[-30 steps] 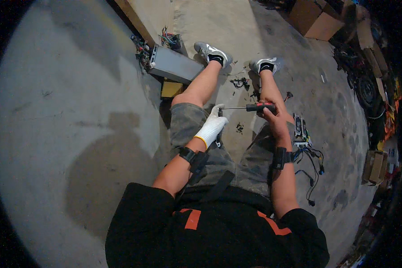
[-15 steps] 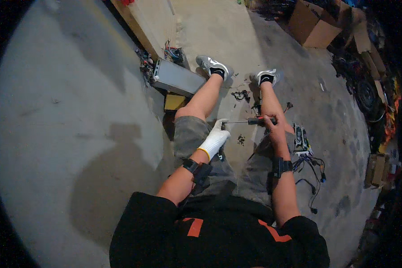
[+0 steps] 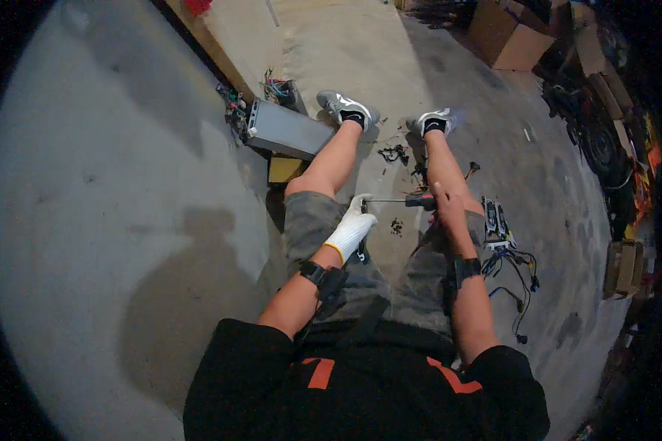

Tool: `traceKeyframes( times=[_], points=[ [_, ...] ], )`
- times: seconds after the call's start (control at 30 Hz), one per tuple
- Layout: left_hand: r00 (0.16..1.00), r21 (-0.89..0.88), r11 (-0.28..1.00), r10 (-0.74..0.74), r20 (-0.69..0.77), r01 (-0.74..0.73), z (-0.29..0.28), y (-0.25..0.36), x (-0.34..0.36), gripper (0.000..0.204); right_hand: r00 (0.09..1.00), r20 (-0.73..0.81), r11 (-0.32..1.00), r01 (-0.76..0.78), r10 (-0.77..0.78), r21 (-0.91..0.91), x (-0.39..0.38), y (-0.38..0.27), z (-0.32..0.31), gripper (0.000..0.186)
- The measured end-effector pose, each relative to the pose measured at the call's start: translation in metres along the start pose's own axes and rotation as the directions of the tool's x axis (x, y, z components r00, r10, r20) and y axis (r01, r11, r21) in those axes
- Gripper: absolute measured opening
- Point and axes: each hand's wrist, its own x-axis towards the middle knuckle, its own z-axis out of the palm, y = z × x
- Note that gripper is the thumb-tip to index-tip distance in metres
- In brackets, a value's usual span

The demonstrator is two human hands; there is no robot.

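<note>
My left hand (image 3: 351,228), in a white knit glove, is closed over my left thigh around a small dark part; its kind is mostly hidden by the fingers. A screwdriver (image 3: 419,201) with a black and red handle lies level between my hands. Its thin metal shaft points left, and the tip reaches the gloved fingers. My bare right hand (image 3: 449,209) grips the handle's right end with bent fingers. On the floor beside my right leg rests a metal-framed part (image 3: 497,223), from which a bundle of dark cables (image 3: 521,275) spreads.
A grey metal case (image 3: 288,131) and a yellow block (image 3: 285,170) lie by my left leg. Between my legs are small black scraps (image 3: 396,226) and dark cable bits (image 3: 394,153). Cardboard boxes (image 3: 509,37) and clutter line the right side.
The fingers of my right hand have shifted on the screwdriver's handle, and the hand looks slightly turned. My gloved hand stays at the tip. The whole view has tilted a little.
</note>
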Motion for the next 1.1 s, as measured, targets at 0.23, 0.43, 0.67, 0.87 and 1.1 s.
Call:
traceKeyframes(
  times=[0.23, 0.43, 0.67, 0.87, 1.1],
  points=[
    [0.999, 0.022, 1.000, 0.021, -0.025, -0.020, 0.000, 0.002, -0.004, 0.066, 0.805, -0.274, 0.717, 0.594, -0.527, 0.365, -0.009, 0.020, 0.028, 0.041],
    [0.999, 0.082, 0.996, 0.037, 0.007, -0.037, 0.001, -0.002, 0.002, 0.069, 0.956, -0.184, 0.973, 0.225, -0.230, -0.047, 0.045, 0.046, -0.001, 0.040],
    [1.000, 0.005, 1.000, 0.013, 0.026, -0.013, -0.002, 0.012, -0.012, 0.067, 0.822, -0.195, 0.734, 0.567, -0.536, 0.373, 0.013, 0.035, 0.019, 0.031],
    [1.000, -0.008, 1.000, 0.004, 0.001, -0.004, -0.001, 0.008, -0.007, 0.067, 0.905, -0.234, 0.918, 0.292, -0.356, -0.267, 0.029, 0.042, 0.005, 0.025],
    [0.999, 0.043, 0.999, 0.031, 0.037, -0.032, -0.003, 0.009, -0.008, 0.067, 0.847, -0.278, 0.756, 0.530, -0.453, 0.384, 0.001, 0.020, 0.032, 0.032]
  ],
)
